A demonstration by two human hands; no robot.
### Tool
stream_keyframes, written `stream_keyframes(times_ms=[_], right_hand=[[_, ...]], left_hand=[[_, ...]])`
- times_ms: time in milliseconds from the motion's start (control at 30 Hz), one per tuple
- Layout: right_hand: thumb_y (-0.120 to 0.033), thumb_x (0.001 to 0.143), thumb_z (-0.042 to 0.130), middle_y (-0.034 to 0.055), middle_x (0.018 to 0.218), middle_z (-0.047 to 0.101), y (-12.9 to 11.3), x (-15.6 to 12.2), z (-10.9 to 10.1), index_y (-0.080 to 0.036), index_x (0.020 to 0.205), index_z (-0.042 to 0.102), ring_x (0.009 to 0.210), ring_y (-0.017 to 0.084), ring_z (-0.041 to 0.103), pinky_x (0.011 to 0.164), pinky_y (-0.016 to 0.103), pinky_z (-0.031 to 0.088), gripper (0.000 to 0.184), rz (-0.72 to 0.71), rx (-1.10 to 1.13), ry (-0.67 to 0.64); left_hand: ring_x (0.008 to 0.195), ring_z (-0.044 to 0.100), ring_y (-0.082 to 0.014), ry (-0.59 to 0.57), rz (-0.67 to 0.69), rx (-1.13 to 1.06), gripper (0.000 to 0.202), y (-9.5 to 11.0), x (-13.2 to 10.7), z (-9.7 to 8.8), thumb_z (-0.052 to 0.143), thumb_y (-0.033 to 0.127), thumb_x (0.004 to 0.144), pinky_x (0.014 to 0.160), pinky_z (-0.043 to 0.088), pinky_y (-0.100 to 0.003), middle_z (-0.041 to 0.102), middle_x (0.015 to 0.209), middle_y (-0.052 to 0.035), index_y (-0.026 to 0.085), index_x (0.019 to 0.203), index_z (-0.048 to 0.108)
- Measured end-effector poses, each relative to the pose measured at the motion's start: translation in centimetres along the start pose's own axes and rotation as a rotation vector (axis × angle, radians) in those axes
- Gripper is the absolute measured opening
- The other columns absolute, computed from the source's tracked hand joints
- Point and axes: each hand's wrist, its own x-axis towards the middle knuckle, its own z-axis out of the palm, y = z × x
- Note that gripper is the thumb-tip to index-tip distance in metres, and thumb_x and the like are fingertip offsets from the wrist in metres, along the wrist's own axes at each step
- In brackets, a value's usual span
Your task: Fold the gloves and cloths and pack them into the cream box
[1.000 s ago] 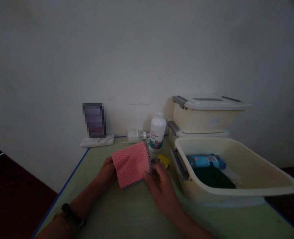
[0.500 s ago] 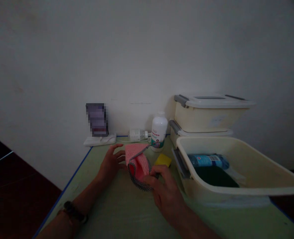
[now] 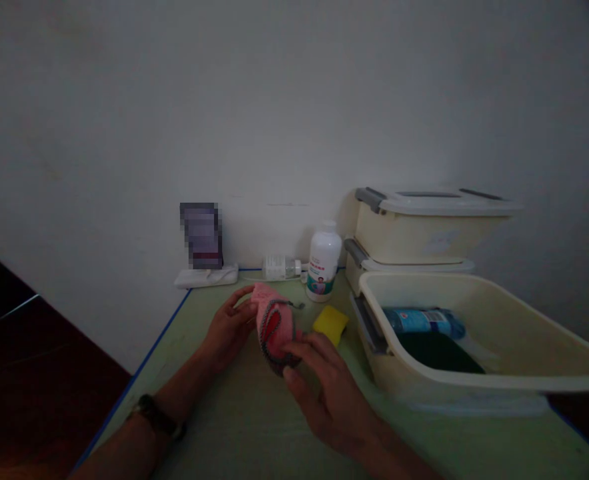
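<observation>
A pink textured cloth (image 3: pixel 280 328) with a black-and-white stitched border is bunched up above the table, a red patch showing in its folds. At its upper left edge, my left hand (image 3: pixel 228 331) holds it between thumb and fingers. My right hand (image 3: pixel 332 393) has its fingertips and thumb about the cloth's lower right edge, in a loose pinch. Just beyond the right hand lies a yellow sponge (image 3: pixel 331 324) on the table.
The green table (image 3: pixel 234 420) has blue edges. On the right, an open cream bin (image 3: pixel 454 393) holds a blue-labelled pack (image 3: pixel 422 322) and a dark green pad (image 3: pixel 439 353). Lidded bins (image 3: pixel 424 237), a white bottle (image 3: pixel 323 260), a lying clear bottle (image 3: pixel 277 267) and a phone (image 3: pixel 203 233) stand behind.
The cloth has been folded narrower and more upright. My left hand has closed on its left edge; my right fingers have shifted lower on it. The whole view has moved slightly.
</observation>
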Motion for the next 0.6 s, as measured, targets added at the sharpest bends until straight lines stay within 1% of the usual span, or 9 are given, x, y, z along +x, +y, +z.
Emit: stream_keyframes(times_ms=[67, 100, 167, 233, 300, 367, 467, 533, 600], right_hand=[[-0.025, 0.090, 0.045, 0.0064, 0.102, 0.059, -0.1, 0.0, 0.1, -0.021, 0.115, 0.053, 0.099, 0.018, 0.054, 0.088, 0.035, 0.043, 0.027, 0.089, 0.063, -0.008], [-0.027, 0.091, 0.043, 0.0062, 0.101, 0.060, -0.1, 0.0, 0.2, -0.020, 0.116, 0.052, 0.097, 0.018, 0.055, 0.087, 0.035, 0.043, 0.027, 0.131, 0.095, -0.001], [-0.030, 0.091, 0.044, 0.0052, 0.094, 0.061, -0.1, 0.0, 0.3, -0.019, 0.110, 0.054, 0.090, 0.017, 0.056, 0.082, 0.033, 0.044, 0.024, 0.171, 0.138, 0.016], [-0.030, 0.088, 0.049, 0.0038, 0.088, 0.059, -0.2, 0.2, 0.3, -0.019, 0.096, 0.057, 0.083, 0.016, 0.055, 0.076, 0.030, 0.044, 0.016, 0.139, 0.143, 0.025], [-0.026, 0.087, 0.050, 0.0024, 0.083, 0.057, -0.3, 0.4, 0.2, -0.019, 0.085, 0.057, 0.077, 0.015, 0.053, 0.070, 0.027, 0.043, 0.009, 0.103, 0.133, 0.051], [-0.020, 0.087, 0.048, 0.0010, 0.078, 0.054, -0.3, 0.5, 0.1, -0.019, 0.079, 0.055, 0.073, 0.014, 0.051, 0.065, 0.025, 0.042, 0.011, 0.101, 0.134, 0.078], [-0.016, 0.088, 0.045, -0.0003, 0.074, 0.051, -0.3, 0.4, 0.1, -0.019, 0.075, 0.050, 0.070, 0.012, 0.050, 0.062, 0.023, 0.040, 0.014, 0.118, 0.148, 0.120], [-0.017, 0.088, 0.044, -0.0002, 0.076, 0.049, -0.4, 0.1, 0.1, -0.020, 0.076, 0.049, 0.071, 0.012, 0.049, 0.064, 0.024, 0.041, 0.013, 0.094, 0.146, 0.148], [-0.017, 0.089, 0.041, 0.0016, 0.083, 0.049, -0.7, -0.2, 0.1, -0.020, 0.080, 0.048, 0.078, 0.013, 0.050, 0.069, 0.025, 0.042, 0.012, 0.061, 0.138, 0.169]], left_hand=[[0.066, 0.066, -0.0144, -0.015, -0.012, -0.009, 0.041, 0.2, -0.2, 0.1, 0.078, 0.026, 0.062, 0.065, 0.052, -0.025, 0.071, 0.078, 0.0010, 0.022, 0.100, 0.062], [0.064, 0.065, -0.0153, -0.032, -0.026, -0.006, 0.039, 0.2, -0.4, 0.3, 0.079, 0.027, 0.060, 0.063, 0.052, -0.026, 0.071, 0.076, -0.0002, 0.020, 0.096, 0.065], [0.060, 0.065, -0.0169, -0.077, -0.060, 0.011, 0.033, 0.1, -0.8, 0.9, 0.083, 0.028, 0.054, 0.060, 0.051, -0.027, 0.072, 0.069, -0.0032, 0.015, 0.082, 0.071], [0.057, 0.064, -0.0177, -0.113, -0.087, 0.036, 0.026, 0.0, -1.3, 1.6, 0.084, 0.026, 0.050, 0.058, 0.051, -0.028, 0.071, 0.063, -0.0053, 0.012, 0.070, 0.073], [0.055, 0.063, -0.0180, -0.124, -0.090, 0.060, 0.022, -0.1, -1.6, 2.1, 0.084, 0.023, 0.049, 0.058, 0.050, -0.029, 0.070, 0.059, -0.0055, 0.012, 0.064, 0.074], [0.056, 0.063, -0.0192, -0.104, -0.069, 0.079, 0.018, 0.2, -1.7, 2.2, 0.083, 0.021, 0.048, 0.059, 0.050, -0.031, 0.070, 0.057, -0.0050, 0.013, 0.061, 0.073], [0.062, 0.065, -0.0216, -0.029, -0.014, 0.100, 0.015, 1.2, -1.2, 1.5, 0.081, 0.021, 0.050, 0.063, 0.050, -0.032, 0.072, 0.061, -0.0037, 0.015, 0.061, 0.072], [0.066, 0.066, -0.0219, 0.041, 0.029, 0.116, 0.016, 2.1, -0.7, 0.6, 0.078, 0.024, 0.056, 0.065, 0.050, -0.032, 0.073, 0.068, -0.0020, 0.018, 0.069, 0.072], [0.068, 0.067, -0.0224, 0.097, 0.055, 0.144, 0.020, 2.8, -0.1, -0.2, 0.074, 0.030, 0.063, 0.063, 0.051, -0.032, 0.073, 0.072, -0.0013, 0.019, 0.080, 0.071]])
